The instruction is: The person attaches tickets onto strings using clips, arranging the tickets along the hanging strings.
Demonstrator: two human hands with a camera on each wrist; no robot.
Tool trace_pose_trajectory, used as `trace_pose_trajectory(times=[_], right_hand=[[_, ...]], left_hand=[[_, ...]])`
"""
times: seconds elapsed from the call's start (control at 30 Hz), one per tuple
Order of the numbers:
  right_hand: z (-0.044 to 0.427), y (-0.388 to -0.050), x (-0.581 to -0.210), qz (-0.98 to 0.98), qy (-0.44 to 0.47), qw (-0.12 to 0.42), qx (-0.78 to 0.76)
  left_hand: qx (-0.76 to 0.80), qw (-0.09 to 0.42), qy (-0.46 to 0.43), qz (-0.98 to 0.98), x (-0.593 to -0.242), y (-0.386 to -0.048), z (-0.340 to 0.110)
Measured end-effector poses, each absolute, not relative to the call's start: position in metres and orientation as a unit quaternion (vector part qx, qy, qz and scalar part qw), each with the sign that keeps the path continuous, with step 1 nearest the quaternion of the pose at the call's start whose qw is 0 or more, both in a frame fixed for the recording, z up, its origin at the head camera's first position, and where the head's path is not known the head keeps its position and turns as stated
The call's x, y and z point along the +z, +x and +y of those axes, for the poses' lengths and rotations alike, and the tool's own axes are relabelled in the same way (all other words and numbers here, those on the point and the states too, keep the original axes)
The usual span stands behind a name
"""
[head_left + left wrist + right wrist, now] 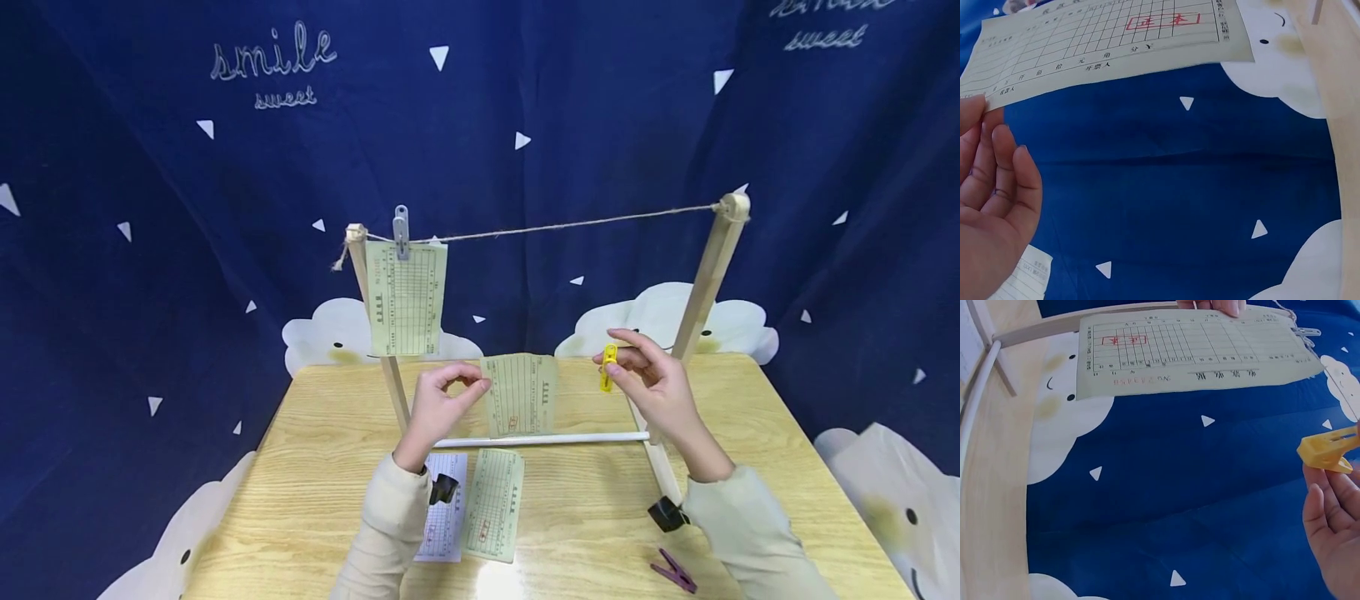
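My left hand (pixel 442 407) pinches the edge of a pale green receipt slip (pixel 525 392) between thumb and finger, holding it up in the air. In the left wrist view this slip (pixel 1110 47) shows a printed grid and a red stamp. My right hand (pixel 663 396), some way to the right, pinches a yellow clothespin (pixel 609 368); its body shows clearly in the right wrist view. Above and left, another green slip (pixel 408 308) hangs from a twine line (pixel 555 227) by a grey clothespin (pixel 401 233).
Twine runs between two wooden posts (pixel 708 279), with a white bar (pixel 555 439) lower down. On the wooden table (pixel 315 500) lie a white slip (pixel 448 521), a green slip (pixel 495 504) and a purple clothespin (pixel 673 571). A blue curtain (pixel 480 100) hangs behind.
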State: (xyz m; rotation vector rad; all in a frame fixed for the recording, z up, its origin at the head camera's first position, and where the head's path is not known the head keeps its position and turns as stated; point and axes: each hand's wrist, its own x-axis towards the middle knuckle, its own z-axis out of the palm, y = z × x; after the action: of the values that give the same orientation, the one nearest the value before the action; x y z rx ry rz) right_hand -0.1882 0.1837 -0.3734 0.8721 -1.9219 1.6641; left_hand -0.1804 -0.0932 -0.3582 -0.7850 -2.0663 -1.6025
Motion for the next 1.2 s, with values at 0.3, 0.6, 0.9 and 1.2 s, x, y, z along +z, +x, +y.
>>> trace_pose_trajectory(times=[0.3, 0.6, 0.9, 1.2], right_hand=[[0.174, -0.191, -0.365, -0.669, 0.34, 0.215, 0.625], [0.16, -0.196, -0.352, -0.689, 0.309, 0.186, 0.629], [0.148, -0.205, -0.323, -0.683, 0.324, 0.219, 0.617], [0.146, -0.211, -0.294, -0.729, 0.329, 0.226, 0.557]], left_hand=[[-0.567, 0.223, -0.3, -0.734, -0.351, -0.186, -0.098], [-0.576, 0.241, -0.29, -0.725, -0.344, -0.193, -0.1], [-0.602, 0.26, -0.274, -0.703, -0.342, -0.219, -0.102], [-0.603, 0.271, -0.242, -0.71, -0.329, -0.224, -0.104]])
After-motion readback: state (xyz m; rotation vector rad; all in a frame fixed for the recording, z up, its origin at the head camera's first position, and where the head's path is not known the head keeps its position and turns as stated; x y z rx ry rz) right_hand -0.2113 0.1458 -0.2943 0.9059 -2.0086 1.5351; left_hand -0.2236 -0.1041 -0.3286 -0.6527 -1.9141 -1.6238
